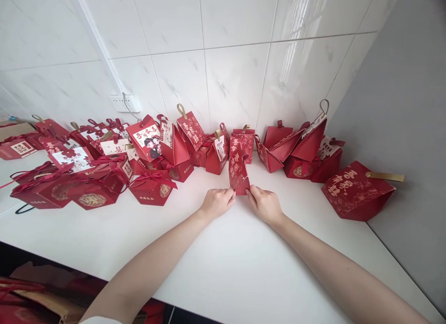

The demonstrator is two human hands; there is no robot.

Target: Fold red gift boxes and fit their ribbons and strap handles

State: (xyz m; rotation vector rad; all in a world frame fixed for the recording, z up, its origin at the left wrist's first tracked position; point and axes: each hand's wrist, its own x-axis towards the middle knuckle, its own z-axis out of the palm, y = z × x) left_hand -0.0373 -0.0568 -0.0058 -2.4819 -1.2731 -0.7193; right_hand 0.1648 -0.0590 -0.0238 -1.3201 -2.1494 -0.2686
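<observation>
Between my two hands stands a red paper gift box with gold lettering, its bottom near the white tabletop. My left hand pinches its lower left corner with curled fingers. At the lower right corner, my right hand grips it the same way. The box's side looks partly folded, with a dark gap near its top edge. Right behind it is another red box with a small ribbon loop. A red box with a gold ribbon handle lies tilted to the right of my right hand.
Many red gift boxes crowd the left of the white table. More boxes lean together at the back right. Behind are a tiled wall and a socket; a grey panel borders the right. Red bags lie below the front edge.
</observation>
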